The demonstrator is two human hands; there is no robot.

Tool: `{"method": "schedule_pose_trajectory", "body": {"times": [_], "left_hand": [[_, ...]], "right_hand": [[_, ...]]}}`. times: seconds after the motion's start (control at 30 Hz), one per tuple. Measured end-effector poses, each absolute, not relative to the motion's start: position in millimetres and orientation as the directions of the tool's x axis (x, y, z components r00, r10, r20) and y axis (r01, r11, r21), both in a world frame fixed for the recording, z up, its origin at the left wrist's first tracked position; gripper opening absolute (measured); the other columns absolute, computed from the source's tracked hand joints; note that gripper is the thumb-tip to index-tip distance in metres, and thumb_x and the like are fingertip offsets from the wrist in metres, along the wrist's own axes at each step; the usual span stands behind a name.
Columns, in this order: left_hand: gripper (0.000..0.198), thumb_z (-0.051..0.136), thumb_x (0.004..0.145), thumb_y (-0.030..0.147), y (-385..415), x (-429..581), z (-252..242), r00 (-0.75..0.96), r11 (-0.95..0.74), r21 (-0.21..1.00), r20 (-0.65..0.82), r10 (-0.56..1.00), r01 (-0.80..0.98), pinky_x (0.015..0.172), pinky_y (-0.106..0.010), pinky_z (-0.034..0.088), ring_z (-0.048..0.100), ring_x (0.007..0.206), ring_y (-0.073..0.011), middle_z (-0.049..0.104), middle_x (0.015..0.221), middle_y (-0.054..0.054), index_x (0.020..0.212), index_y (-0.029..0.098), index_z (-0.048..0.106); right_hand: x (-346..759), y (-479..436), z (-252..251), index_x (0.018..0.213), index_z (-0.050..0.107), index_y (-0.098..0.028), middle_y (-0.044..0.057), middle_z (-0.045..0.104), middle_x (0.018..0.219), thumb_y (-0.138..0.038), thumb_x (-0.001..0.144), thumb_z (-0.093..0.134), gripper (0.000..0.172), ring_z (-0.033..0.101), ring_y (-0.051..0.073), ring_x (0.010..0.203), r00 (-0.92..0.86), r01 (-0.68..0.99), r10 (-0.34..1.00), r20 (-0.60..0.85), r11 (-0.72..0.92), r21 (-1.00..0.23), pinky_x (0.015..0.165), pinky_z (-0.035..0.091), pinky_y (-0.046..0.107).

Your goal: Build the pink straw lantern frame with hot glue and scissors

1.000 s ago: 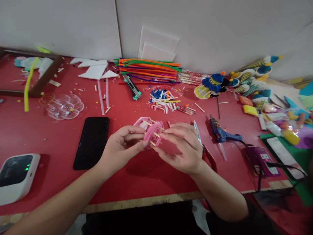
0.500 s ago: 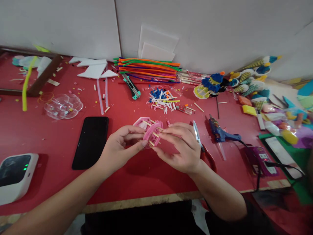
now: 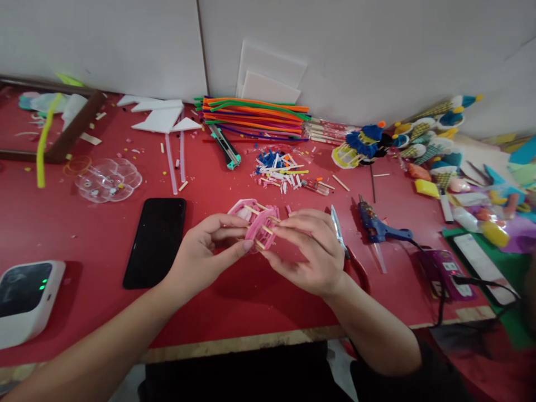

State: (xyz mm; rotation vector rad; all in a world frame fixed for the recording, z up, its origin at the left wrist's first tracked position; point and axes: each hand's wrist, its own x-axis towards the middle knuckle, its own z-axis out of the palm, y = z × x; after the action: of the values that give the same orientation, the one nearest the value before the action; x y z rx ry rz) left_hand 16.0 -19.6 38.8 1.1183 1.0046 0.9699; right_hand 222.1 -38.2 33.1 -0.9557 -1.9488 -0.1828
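Over the last second the fingers have kept their narrow pinch: the left hand [image 3: 209,240] grips the pink frame [image 3: 254,230] with thumb and fingertips from one side, while the right hand [image 3: 312,251] holds its pale sticks [image 3: 267,229] at the other. The frame, between the fingertips over the red tabletop [image 3: 251,301], has not visibly turned, which suggests careful steadying rather than a fresh step; whether it touches the surface I cannot tell. A black phone [image 3: 154,243] lies left of the left fingers; just right of the right hand is a red-handled tool [image 3: 340,231], then a blue glue gun [image 3: 377,226]. Beyond the fingertips sits a pile of cut bits [image 3: 278,170], and past it, pipe cleaners [image 3: 255,117].
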Motion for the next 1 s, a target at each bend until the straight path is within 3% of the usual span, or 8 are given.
{"method": "schedule_pose_trajectory", "body": {"times": [0.3,0.47,0.6,0.67,0.73,0.8,0.87,1.0], "left_hand": [[0.028,0.089,0.072,0.028,-20.4,15.8,37.2,0.262,0.169,0.981,-0.139,0.955,-0.096,0.085,-0.03,0.065,0.079,0.085,-0.0204,0.082,0.09,-0.003,0.093,0.021,0.072],[0.027,0.09,0.071,0.025,-20.0,17.2,38.3,0.264,0.183,0.975,-0.144,0.954,-0.129,0.082,-0.026,0.064,0.079,0.086,-0.0183,0.082,0.09,-0.002,0.092,0.022,0.073],[0.03,0.091,0.069,0.027,-17.0,16.9,36.9,0.257,0.266,0.941,-0.209,0.944,-0.211,0.071,-0.023,0.063,0.076,0.08,-0.0162,0.08,0.088,-0.002,0.092,0.021,0.073],[0.032,0.092,0.066,0.025,-13.8,15.3,35.6,0.222,0.301,0.917,-0.246,0.943,-0.261,0.065,-0.02,0.06,0.073,0.073,-0.0134,0.078,0.082,-0.001,0.09,0.02,0.073],[0.031,0.093,0.063,0.023,-9.4,12.5,34.8,0.156,0.33,0.893,-0.295,0.943,-0.307,0.06,-0.017,0.056,0.067,0.064,-0.0093,0.074,0.075,0.002,0.087,0.02,0.073],[0.028,0.091,0.063,0.022,-4.3,9.2,34.9,0.104,0.377,0.849,-0.365,0.925,-0.37,0.056,-0.016,0.053,0.06,0.056,-0.0059,0.07,0.069,0.005,0.084,0.019,0.072],[0.026,0.09,0.065,0.02,0.8,6.5,35.3,0.087,0.431,0.782,-0.442,0.893,-0.451,0.053,-0.015,0.052,0.055,0.05,-0.0041,0.064,0.063,0.007,0.083,0.019,0.07],[0.018,0.082,0.07,0.013,7.3,5.8,34.3,0.092,0.53,0.653,-0.58,0.809,-0.541,0.049,-0.014,0.05,0.051,0.046,-0.0034,0.059,0.058,0.007,0.082,0.017,0.068]], "right_hand": [[222.1,-38.5,34.1,0.108,0.069,-0.023,0.005,0.071,0.096,-0.027,0.085,0.077,0.025,0.067,0.023,0.094,-0.271,0.691,0.55,0.79,0.682,-0.238,0.086,0.06,0.044],[221.3,-38.3,32.5,0.112,0.069,-0.022,0.005,0.072,0.098,-0.026,0.084,0.078,0.03,0.067,0.024,0.095,-0.272,0.692,0.555,0.786,0.681,-0.241,0.087,0.06,0.045],[232.6,-38.1,42.7,0.12,0.068,-0.025,0.005,0.072,0.096,-0.037,0.083,0.081,0.041,0.069,0.025,0.092,-0.264,0.706,0.535,0.803,0.674,-0.217,0.086,0.059,0.046],[247.2,-38.8,54.6,0.119,0.069,-0.026,0.006,0.073,0.097,-0.035,0.082,0.082,0.04,0.07,0.026,0.091,-0.215,0.776,0.526,0.823,0.603,-0.182,0.085,0.058,0.047],[269.0,-40.4,66.7,0.115,0.072,-0.026,0.008,0.075,0.1,-0.027,0.084,0.08,0.033,0.071,0.027,0.093,-0.124,0.886,0.546,0.828,0.437,-0.155,0.085,0.057,0.047],[298.6,-42.8,72.6,0.106,0.077,-0.025,0.008,0.077,0.092,-0.028,0.082,0.081,0.024,0.071,0.027,0.084,0.003,0.943,0.506,0.863,0.286,-0.171,0.077,0.057,0.046],[336.6,-45.6,67.0,0.102,0.078,-0.022,0.01,0.077,0.089,-0.033,0.085,0.076,0.02,0.072,0.028,0.083,0.146,0.955,0.58,0.802,0.128,-0.266,0.074,0.057,0.046],[426.2,-50.5,25.0,0.083,0.079,-0.025,0.009,0.075,0.075,-0.031,0.07,0.08,0.014,0.064,0.021,0.059,0.163,0.975,0.707,0.688,-0.011,-0.22,0.058,0.047,0.042]]}}
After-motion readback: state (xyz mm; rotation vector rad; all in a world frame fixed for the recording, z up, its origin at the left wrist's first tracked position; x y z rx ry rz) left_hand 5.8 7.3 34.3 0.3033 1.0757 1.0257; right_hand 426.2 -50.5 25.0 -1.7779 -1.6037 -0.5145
